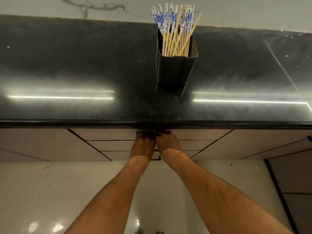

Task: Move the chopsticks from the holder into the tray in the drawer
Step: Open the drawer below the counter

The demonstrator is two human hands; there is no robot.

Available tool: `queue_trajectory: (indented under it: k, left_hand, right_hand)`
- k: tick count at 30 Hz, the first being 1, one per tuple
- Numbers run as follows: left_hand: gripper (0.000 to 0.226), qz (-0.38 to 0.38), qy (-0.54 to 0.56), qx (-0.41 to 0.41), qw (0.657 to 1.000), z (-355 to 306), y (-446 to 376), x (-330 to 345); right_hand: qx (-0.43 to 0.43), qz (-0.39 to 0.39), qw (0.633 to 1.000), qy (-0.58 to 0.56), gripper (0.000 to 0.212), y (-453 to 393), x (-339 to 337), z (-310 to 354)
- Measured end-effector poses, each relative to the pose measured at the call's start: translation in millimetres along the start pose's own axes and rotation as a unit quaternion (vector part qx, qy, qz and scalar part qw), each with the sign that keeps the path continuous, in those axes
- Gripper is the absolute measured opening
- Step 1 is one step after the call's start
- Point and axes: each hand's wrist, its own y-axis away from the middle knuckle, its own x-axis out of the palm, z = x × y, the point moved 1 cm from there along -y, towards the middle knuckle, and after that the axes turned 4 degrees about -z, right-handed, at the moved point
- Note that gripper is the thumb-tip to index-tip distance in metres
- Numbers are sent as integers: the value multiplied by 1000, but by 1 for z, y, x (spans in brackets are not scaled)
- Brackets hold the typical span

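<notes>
Barely begun: blue-patterned wooden chopsticks (175,29) all in dark rectangular holder (174,71), upper centre of frame. Left hand (143,146) and right hand (168,143) at pale top drawer (109,135) under table edge, fingertips hidden; grip state cannot tell, probably on handle. Drawer shut, tray unseen.

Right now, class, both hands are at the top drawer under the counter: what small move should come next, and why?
Probably pull the top drawer outward. Both the left hand and right hand reach its upper edge beneath the countertop; the fingertips are hidden. The drawer looks closed, and the chopsticks stand in the holder.
</notes>
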Motion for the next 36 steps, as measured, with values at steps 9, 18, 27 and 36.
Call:
queue_trajectory:
  k: [9, 18, 27, 36]
  left_hand:
    - [56, 14, -40, 10, 999, -7, 17, -3]
    - [12, 8, 269, -47, 962, -20, 92, 3]
    - [50, -48, 284, -14, 958, -49, 188, 15]
    - [65, 15, 260, 6, 966, -77, 267, 19]
  right_hand:
    - [-12, 53, 998, -20, 41, 23, -8, 4]
    - [-55, -33, 997, -38, 11, 101, 5, 19]
    - [-33, -32, 998, -31, 12, 198, 29, 44]
    - [-16, -19, 999, -45, 18, 282, 49, 59]
